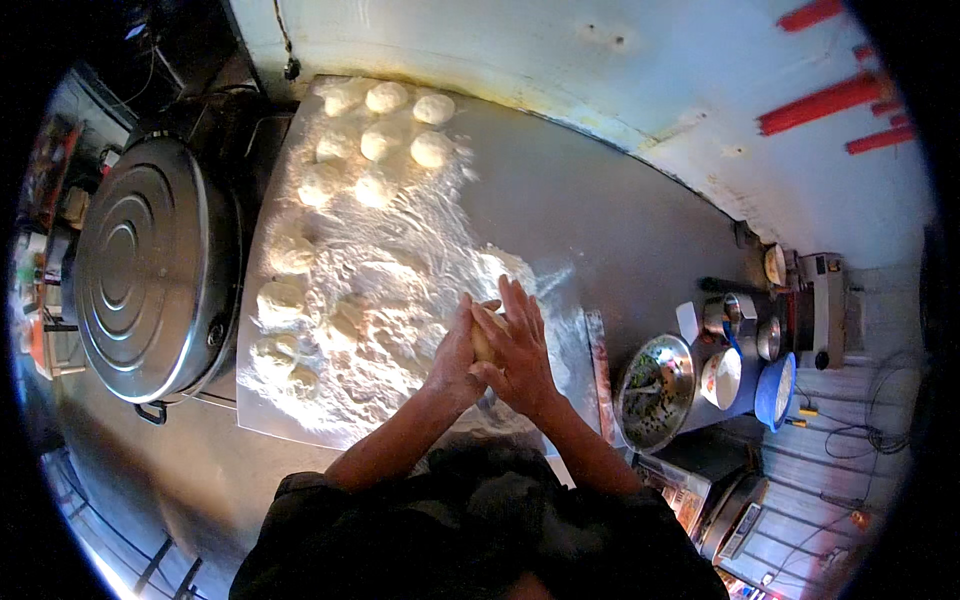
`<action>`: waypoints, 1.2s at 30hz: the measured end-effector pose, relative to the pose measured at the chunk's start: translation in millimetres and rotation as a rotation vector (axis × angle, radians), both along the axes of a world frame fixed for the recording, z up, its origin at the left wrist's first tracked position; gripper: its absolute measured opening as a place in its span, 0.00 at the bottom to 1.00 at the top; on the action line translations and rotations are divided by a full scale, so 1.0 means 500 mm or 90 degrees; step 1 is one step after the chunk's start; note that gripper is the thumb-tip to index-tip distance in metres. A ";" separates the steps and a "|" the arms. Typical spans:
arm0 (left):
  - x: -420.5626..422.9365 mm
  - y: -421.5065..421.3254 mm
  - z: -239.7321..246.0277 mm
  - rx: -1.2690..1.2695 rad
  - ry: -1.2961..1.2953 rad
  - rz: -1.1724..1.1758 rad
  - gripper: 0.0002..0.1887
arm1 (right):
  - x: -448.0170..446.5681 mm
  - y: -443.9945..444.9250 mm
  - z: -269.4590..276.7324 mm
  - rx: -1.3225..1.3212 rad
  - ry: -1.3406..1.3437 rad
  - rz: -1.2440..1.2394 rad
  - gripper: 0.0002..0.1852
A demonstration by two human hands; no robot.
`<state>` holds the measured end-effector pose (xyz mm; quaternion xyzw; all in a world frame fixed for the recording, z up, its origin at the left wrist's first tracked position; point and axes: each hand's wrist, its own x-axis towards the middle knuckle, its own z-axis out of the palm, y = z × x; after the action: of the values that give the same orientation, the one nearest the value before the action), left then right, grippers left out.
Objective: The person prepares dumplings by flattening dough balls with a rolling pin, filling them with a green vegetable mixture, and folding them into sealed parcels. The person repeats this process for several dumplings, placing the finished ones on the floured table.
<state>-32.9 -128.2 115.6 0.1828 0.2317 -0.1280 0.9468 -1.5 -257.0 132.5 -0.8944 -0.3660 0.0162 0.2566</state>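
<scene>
Cupped between both palms is a piece of pale dough [484,346], partly hidden by the fingers. My left hand [453,351] presses it from the left side. From the right, my right hand [519,358] covers it with fingers stretched forward. Both hands are above a metal worktable [555,180] spread with white flour [390,300]. Several round dough balls [381,141] lie in rows at the far left of the table. More floury dough pieces [280,303] are along its left edge, in bright light.
A large lidded metal pot [135,270] stands left of the table. On the right are a steel bowl [655,394] with chopped greens, a white bowl [721,378], a blue basin [775,391] and a long, narrow flour-dusted object [599,375]. A wall [525,45] borders the far side.
</scene>
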 end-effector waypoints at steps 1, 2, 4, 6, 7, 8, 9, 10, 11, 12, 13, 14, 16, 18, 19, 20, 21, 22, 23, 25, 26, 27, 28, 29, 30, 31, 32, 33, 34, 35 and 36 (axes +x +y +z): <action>0.013 0.010 -0.001 -0.017 0.039 0.025 0.27 | 0.004 0.004 -0.014 0.091 0.048 -0.049 0.39; 0.035 0.015 -0.049 -0.057 0.086 0.045 0.26 | 0.006 0.005 -0.032 0.181 0.097 -0.099 0.39; 0.090 0.043 -0.109 0.032 0.079 0.074 0.24 | 0.031 -0.003 -0.052 0.291 0.123 -0.160 0.37; 0.180 0.091 -0.169 0.255 0.024 0.076 0.25 | 0.026 -0.016 -0.107 0.357 0.281 -0.261 0.31; 0.237 0.119 -0.198 0.563 -0.046 0.064 0.27 | 0.028 -0.022 -0.122 0.339 0.320 -0.291 0.29; 0.283 0.148 -0.223 0.864 -0.110 0.053 0.28 | 0.031 -0.024 -0.127 0.308 0.326 -0.287 0.29; 0.312 0.170 -0.251 1.058 -0.151 0.022 0.30 | 0.032 -0.027 -0.138 0.285 0.334 -0.279 0.30; 0.337 0.181 -0.267 1.246 -0.192 -0.019 0.32 | 0.029 -0.035 -0.145 0.258 0.340 -0.274 0.30; 0.351 0.188 -0.282 1.433 -0.230 -0.069 0.33 | 0.025 -0.046 -0.166 0.273 0.341 -0.284 0.28; 0.353 0.176 -0.277 1.358 -0.248 -0.083 0.34 | 0.026 -0.045 -0.167 0.329 0.428 -0.324 0.28; 0.339 0.157 -0.265 1.284 -0.262 -0.094 0.35 | 0.025 -0.042 -0.166 0.383 0.518 -0.362 0.27; 0.310 0.133 -0.258 1.264 -0.332 -0.101 0.34 | 0.023 -0.044 -0.171 0.415 0.583 -0.377 0.27; 0.219 0.061 -0.212 1.119 -0.418 -0.061 0.32 | 0.011 -0.054 -0.180 0.479 0.707 -0.408 0.26; 0.114 -0.008 -0.165 1.020 -0.479 -0.122 0.33 | -0.009 -0.074 -0.163 0.507 0.759 -0.367 0.23; 0.061 -0.042 -0.163 1.049 -0.522 -0.150 0.31 | -0.024 -0.086 -0.153 0.519 0.785 -0.343 0.22; 0.010 -0.059 -0.175 1.127 -0.639 -0.157 0.30 | -0.041 -0.098 -0.135 0.529 0.806 -0.320 0.20; -0.027 -0.061 -0.174 1.149 -0.577 -0.148 0.30 | -0.058 -0.104 -0.126 0.543 0.836 -0.287 0.19; -0.066 -0.057 -0.171 1.170 -0.509 -0.139 0.30 | -0.079 -0.099 -0.114 0.554 0.871 -0.252 0.18; -0.101 -0.057 -0.168 1.187 -0.438 -0.128 0.31 | -0.103 -0.094 -0.091 0.556 0.884 -0.284 0.17; -0.168 -0.048 -0.168 1.231 -0.376 -0.070 0.34 | -0.155 -0.072 -0.036 0.560 0.917 -0.341 0.16; -0.206 -0.044 -0.172 1.224 -0.371 -0.039 0.34 | -0.184 -0.091 -0.034 0.589 0.936 -0.377 0.16; -0.254 -0.046 -0.174 1.217 -0.363 -0.015 0.35 | -0.213 -0.117 -0.036 0.615 0.961 -0.418 0.16; -0.295 -0.030 -0.165 1.248 -0.387 0.015 0.35 | -0.238 -0.138 -0.052 0.620 0.993 -0.383 0.16; -0.348 -0.021 -0.158 1.268 -0.357 0.038 0.35 | -0.267 -0.151 -0.062 0.594 0.983 -0.392 0.17; -0.406 -0.011 -0.154 1.293 -0.324 0.059 0.35 | -0.299 -0.150 -0.073 0.569 0.976 -0.394 0.18; -0.461 -0.008 -0.148 1.312 -0.299 0.079 0.35 | -0.332 -0.155 -0.083 0.548 0.960 -0.402 0.19; -0.533 -0.002 -0.143 1.315 -0.251 0.087 0.34 | -0.364 -0.161 -0.100 0.535 0.979 -0.362 0.19; -0.599 -0.006 -0.196 1.345 -0.187 0.123 0.33 | -0.403 -0.153 -0.111 0.498 0.991 -0.329 0.19; -0.685 -0.009 -0.210 1.316 -0.122 0.149 0.32 | -0.444 -0.150 -0.124 0.472 0.999 -0.310 0.19; -0.784 -0.010 -0.223 1.285 -0.059 0.177 0.32 | -0.483 -0.144 -0.136 0.446 1.006 -0.290 0.19; -0.895 -0.015 -0.270 1.402 0.041 0.115 0.31 | -0.524 -0.133 -0.158 0.416 1.048 -0.263 0.15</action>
<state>-480.4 -135.8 -19.6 0.9047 0.2561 0.2129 0.2657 -263.6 -323.2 53.6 -0.5307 0.1142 0.4987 0.6757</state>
